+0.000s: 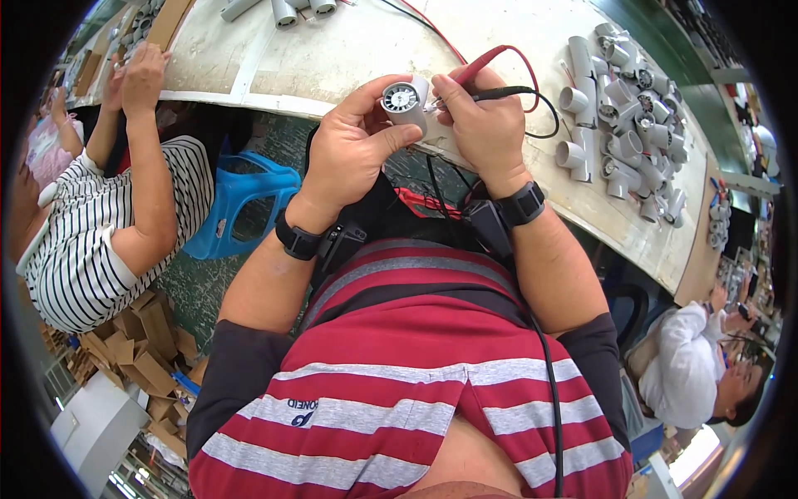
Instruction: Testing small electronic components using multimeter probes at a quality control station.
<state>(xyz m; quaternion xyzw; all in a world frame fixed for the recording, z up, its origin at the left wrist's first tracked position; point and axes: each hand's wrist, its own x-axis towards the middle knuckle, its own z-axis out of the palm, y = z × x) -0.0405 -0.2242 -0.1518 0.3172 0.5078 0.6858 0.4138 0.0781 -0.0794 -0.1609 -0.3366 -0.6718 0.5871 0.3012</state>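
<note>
Above the near edge of the table, my left hand point(345, 158) is closed around a grey plastic tube-shaped housing point(412, 123). A round, vaned, fan-like insert faces up in the housing's open end. My right hand point(489, 141) pinches a red test probe point(480, 64) and a black test probe point(504, 93), their leads looping off to the right and back. The probe tips come close to the housing's right side, by some thin wires. Fingers cover the tips, so I cannot tell whether they touch.
A heap of similar grey housings point(636, 116) covers the table's right side, and a few more point(287, 12) lie at the back. A blue stool point(249, 200) stands left. A co-worker in stripes point(125, 224) is at left, another in white point(682, 362) at right. Cardboard boxes point(150, 345) lie lower left.
</note>
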